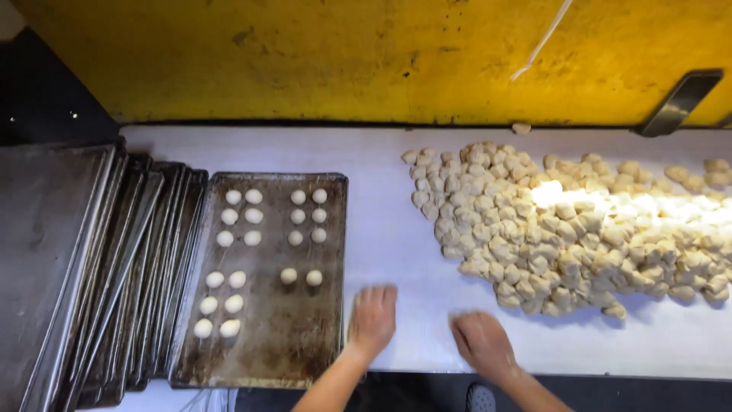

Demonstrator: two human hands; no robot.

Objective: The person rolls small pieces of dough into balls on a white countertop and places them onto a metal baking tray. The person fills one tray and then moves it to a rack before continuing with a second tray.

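Dough pieces (pixel 579 229) heap on the white counter (pixel 396 244); I see my left hand (pixel 372 319) and right hand (pixel 482 341) pressed flat, blurred, beside the baking tray (pixel 286 343) of dough balls (pixel 242 216).

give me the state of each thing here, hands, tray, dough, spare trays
left hand: palm down on the white table, blurred, grip hidden
right hand: palm down on the table, blurred
baking tray: flat, partly filled with dough balls
dough pile: loose heap, unrolled pieces
spare trays: overlapped, bare
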